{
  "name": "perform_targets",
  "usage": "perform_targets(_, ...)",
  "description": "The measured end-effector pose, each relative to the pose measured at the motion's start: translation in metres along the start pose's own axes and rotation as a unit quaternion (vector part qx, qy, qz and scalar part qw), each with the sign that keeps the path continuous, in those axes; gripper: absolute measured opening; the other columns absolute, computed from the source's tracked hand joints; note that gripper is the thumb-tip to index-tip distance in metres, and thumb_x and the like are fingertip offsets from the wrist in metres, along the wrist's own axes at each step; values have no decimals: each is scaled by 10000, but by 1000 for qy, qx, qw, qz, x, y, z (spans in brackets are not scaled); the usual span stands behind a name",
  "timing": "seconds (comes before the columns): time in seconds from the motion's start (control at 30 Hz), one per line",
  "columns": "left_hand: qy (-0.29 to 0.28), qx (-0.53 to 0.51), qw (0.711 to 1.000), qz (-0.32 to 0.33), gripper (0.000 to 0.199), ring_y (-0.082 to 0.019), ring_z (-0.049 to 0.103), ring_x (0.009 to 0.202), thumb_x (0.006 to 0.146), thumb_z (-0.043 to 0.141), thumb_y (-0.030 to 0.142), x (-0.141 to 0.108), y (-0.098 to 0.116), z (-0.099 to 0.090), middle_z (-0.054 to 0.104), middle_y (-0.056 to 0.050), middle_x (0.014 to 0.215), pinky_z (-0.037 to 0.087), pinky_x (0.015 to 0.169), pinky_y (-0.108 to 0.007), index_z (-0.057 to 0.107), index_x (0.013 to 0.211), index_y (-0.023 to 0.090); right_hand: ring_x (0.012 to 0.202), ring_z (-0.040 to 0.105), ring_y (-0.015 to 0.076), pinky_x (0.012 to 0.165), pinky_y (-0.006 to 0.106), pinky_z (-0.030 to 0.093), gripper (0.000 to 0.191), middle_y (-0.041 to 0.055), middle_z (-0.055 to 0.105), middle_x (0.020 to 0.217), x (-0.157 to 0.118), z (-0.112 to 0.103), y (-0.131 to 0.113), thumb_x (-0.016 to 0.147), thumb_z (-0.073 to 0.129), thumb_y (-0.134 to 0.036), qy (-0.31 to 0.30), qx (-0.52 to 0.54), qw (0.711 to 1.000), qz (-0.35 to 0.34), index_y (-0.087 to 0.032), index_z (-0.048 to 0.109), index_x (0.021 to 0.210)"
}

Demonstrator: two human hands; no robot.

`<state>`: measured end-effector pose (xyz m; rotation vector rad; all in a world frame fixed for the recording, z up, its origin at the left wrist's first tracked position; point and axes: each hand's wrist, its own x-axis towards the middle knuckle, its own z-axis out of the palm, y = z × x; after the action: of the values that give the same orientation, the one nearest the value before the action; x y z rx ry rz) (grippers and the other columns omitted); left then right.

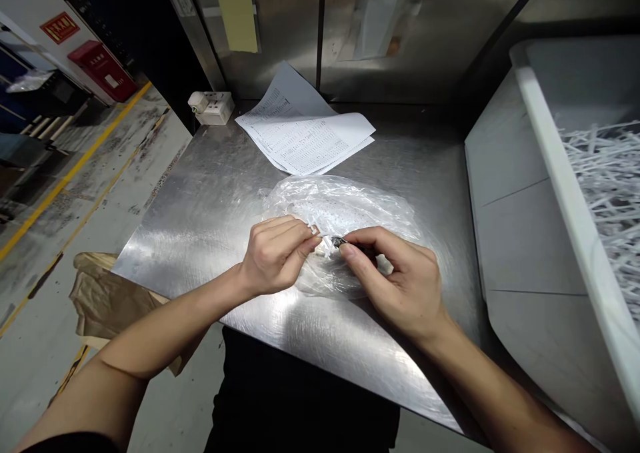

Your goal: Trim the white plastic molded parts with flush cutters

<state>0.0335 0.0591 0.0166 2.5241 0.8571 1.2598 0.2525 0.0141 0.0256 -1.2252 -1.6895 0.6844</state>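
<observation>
My left hand (280,250) is closed in a pinch on a small white plastic piece (315,229) near the middle of the table. My right hand (395,273) faces it from the right, thumb and forefinger pinching a small dark object (339,241) whose kind I cannot make out. The dark object's tip is close to the white piece; whether they touch is unclear. Beneath both hands a clear plastic bag (370,203) lies crumpled on the steel table (185,220). More small white pieces (327,246) show between my fingertips, partly hidden.
Printed paper sheets (310,130) lie behind the bag. A white power socket block (215,108) sits at the back left edge. To the right stands a large grey bin (520,220) filled with thin white strips (607,180). A brown paper-lined box (110,300) is on the floor, lower left.
</observation>
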Motion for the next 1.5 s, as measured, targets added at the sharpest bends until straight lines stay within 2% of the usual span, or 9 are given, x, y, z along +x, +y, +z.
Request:
perform_targets(0.2, -29, -3, 999, -42, 208, -125, 592, 621, 1088, 612, 185, -3, 0, 0, 688, -2, 704, 474, 645, -279, 656, 885, 170, 635, 643, 156, 593, 309, 474, 157, 0, 765, 790, 0, 2, 4, 1047, 708, -342, -12, 19, 999, 42, -243, 756, 934)
perform_targets(0.43, -45, 47, 997, -52, 217, -139, 651, 641, 1086, 593, 221, -7, -3, 2, 714, -9, 715, 501, 662, -290, 711, 914, 162, 601, 567, 143, 557, 293, 406, 257, -11, 672, 698, 1, 6, 9, 1032, 696, -401, -45, 72, 987, 139, -212, 748, 866)
perform_targets(0.7, -59, 42, 996, -56, 223, -136, 632, 623, 1086, 586, 225, -6, -4, 3, 699, -3, 705, 492, 650, -289, 722, 923, 157, 576, 524, 138, 539, 295, 369, 287, -26, 618, 636, 2, 5, 8, 1021, 698, -414, -51, 72, 982, 164, -209, 728, 822)
perform_targets(0.8, -53, 41, 996, -57, 230, -136, 644, 629, 1088, 582, 231, -6, -4, 3, 708, -4, 710, 492, 644, -282, 722, 919, 162, 596, 557, 146, 549, 300, 395, 264, -15, 657, 670, 3, 2, 6, 1028, 693, -389, -39, 62, 987, 141, -216, 730, 832)
perform_targets(0.93, -37, 52, 997, -49, 240, -131, 612, 602, 1083, 585, 224, -6, -4, 3, 694, -4, 690, 467, 626, -283, 708, 885, 163, 654, 638, 162, 596, 312, 468, 170, 3, 745, 776, 2, -1, -1, 1028, 698, -330, -5, 44, 997, 64, -239, 739, 891)
perform_targets(1.03, -22, 57, 997, -38, 238, -131, 609, 600, 1081, 593, 223, -5, -3, 3, 700, -7, 696, 460, 622, -288, 695, 872, 168, 671, 681, 178, 588, 319, 495, 115, 10, 770, 803, 0, -2, -3, 1024, 698, -299, -13, 41, 999, 23, -253, 742, 929)
perform_targets(1.5, -15, 59, 998, -19, 259, -125, 548, 567, 1068, 593, 191, -4, -1, 3, 651, 13, 663, 404, 595, -311, 634, 813, 187, 639, 694, 174, 584, 327, 507, 75, 6, 784, 817, -5, 0, -1, 1040, 695, -271, -21, -7, 999, -37, -262, 736, 978)
